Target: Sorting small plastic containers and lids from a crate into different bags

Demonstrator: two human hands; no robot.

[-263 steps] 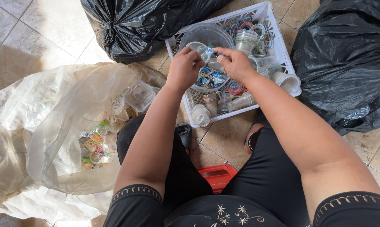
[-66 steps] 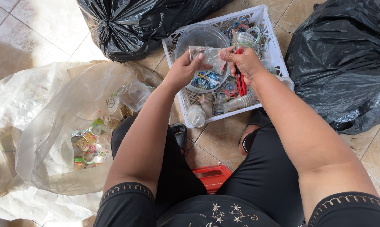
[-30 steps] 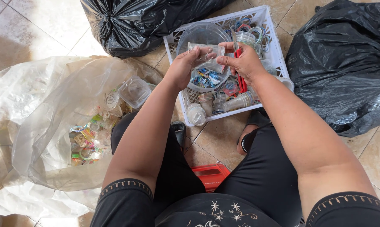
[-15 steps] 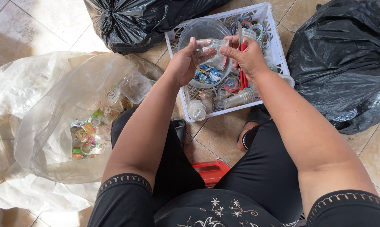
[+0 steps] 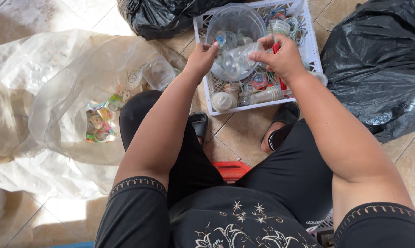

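Note:
Both my hands hold a clear plastic bottle (image 5: 237, 59) over a white plastic crate (image 5: 312, 48). My left hand (image 5: 202, 59) grips the bottle's left end with its fingers closed. My right hand (image 5: 281, 55) pinches the bottle's right end and also keeps a red-handled tool (image 5: 278, 69) against its palm. The crate holds a clear round tub (image 5: 235, 20), small clear cups, bottles and coloured label scraps.
A big clear plastic bag (image 5: 56, 92) lies open at the left with cups and coloured labels inside. Black rubbish bags stand behind (image 5: 157, 18) and at the right (image 5: 377, 64). A red stool (image 5: 232, 169) shows between my knees. My sandalled feet rest by the crate.
The label stripped from an earlier item is gone from my hands. Both hands have stayed over the crate and now grip a clear bottle between them; the camera shifted slightly.

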